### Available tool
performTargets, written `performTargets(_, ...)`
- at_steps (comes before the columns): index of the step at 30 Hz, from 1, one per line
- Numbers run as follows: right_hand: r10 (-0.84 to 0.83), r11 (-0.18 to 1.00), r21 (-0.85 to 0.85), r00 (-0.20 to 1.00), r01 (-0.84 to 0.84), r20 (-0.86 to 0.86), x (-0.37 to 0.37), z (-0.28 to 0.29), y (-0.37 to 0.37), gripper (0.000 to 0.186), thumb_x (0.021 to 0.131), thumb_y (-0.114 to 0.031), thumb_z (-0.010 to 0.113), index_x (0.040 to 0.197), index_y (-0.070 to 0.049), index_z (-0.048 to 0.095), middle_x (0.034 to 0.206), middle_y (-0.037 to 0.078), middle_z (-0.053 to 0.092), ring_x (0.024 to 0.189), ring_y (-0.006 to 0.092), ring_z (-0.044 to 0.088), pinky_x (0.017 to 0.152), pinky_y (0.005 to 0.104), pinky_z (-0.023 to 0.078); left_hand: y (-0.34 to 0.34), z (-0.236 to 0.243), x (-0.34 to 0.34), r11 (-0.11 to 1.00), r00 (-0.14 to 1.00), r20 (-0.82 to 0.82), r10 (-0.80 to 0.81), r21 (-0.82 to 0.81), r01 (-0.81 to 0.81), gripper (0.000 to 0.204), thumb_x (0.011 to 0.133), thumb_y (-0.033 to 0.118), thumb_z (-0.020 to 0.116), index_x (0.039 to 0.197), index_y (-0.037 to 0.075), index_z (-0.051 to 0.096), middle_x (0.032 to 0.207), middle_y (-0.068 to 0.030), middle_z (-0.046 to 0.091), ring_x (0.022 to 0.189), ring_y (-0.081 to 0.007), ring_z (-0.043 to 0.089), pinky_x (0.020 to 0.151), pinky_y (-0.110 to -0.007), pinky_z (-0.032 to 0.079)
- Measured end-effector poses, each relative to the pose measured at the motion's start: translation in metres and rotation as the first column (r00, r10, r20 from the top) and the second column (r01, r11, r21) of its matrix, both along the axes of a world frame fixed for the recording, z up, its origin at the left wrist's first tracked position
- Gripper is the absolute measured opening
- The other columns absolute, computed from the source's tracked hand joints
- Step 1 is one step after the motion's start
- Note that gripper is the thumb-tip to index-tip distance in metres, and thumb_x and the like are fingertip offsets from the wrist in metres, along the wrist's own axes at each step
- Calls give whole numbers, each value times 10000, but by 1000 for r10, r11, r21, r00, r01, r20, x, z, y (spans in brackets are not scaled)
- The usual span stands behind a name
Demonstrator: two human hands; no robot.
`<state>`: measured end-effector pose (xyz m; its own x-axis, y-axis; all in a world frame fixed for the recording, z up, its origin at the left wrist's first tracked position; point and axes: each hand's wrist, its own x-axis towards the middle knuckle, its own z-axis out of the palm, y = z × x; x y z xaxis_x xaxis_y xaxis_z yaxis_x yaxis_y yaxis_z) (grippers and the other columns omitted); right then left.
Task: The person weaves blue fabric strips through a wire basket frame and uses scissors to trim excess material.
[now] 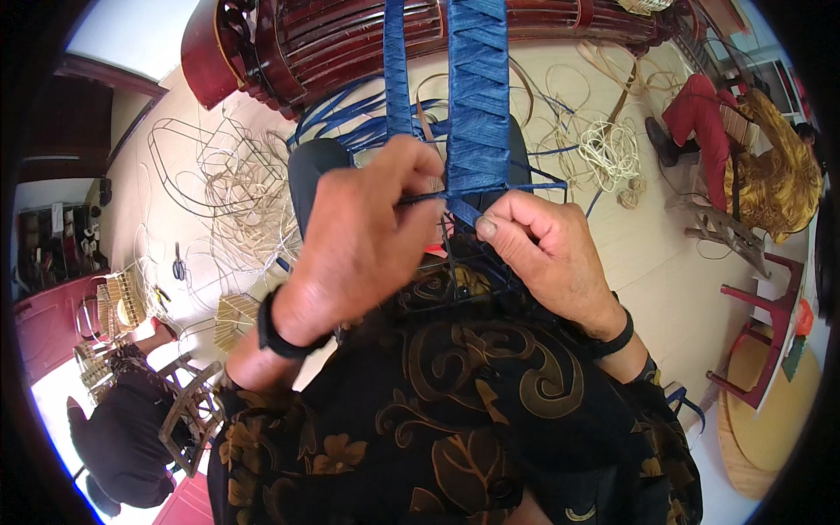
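the right hand (544, 241) pinches the strip (465, 212) at the near edge of the weave (478, 114), probably to hold it taut, and i cannot tell whether the blurred left hand (360, 236) grips anything.

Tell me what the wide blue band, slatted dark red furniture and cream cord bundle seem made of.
Wide blue band: probably flat plastic strips, possibly paper fibre, low-gloss; fine streaks and crisp overlaps suggest it.
Slatted dark red furniture: likely wood, glossily lacquered, given its bright highlights.
Cream cord bundle: smooth-looking, perhaps plastic or natural fibre; thin, loose loops fit either.
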<state>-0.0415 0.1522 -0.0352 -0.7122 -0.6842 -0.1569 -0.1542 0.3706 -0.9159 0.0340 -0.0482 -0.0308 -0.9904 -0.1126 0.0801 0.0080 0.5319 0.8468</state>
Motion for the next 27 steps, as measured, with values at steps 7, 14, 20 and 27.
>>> performTargets(7,21,999,24,998,-23,52,-4,7,-3,177,957,-146,618,851,-6,641,639,2,588,587,56,506,527,240,401,-26,1,-19,962,943,271,-195,241,130,136,916,39,592,994,-52,658,792,-26,639,680,-72,559,623,-221,459)
performTargets(14,10,999,-33,942,2,335,-12,10,-4,225,981,-170,583,863,9,650,619,-8,571,535,58,512,484,231,393,-24,-3,-20,951,949,210,-234,252,179,148,904,82,586,869,-43,657,682,-90,601,612,-156,554,599,-304,445)
performTargets(20,-9,999,41,946,-5,323,-6,12,-8,189,1004,-176,556,926,-15,619,632,-7,585,475,37,499,443,194,380,-27,-8,-22,954,939,229,-258,216,210,180,933,95,561,849,-38,650,699,-75,609,643,-136,551,624,-292,444)
performTargets(27,0,997,82,991,-11,133,-2,12,-24,193,982,-145,576,861,-8,638,625,3,612,512,46,542,457,206,401,-27,-10,-20,955,938,222,-267,191,227,182,957,84,553,875,-48,647,736,-43,636,702,-92,575,670,-264,470)
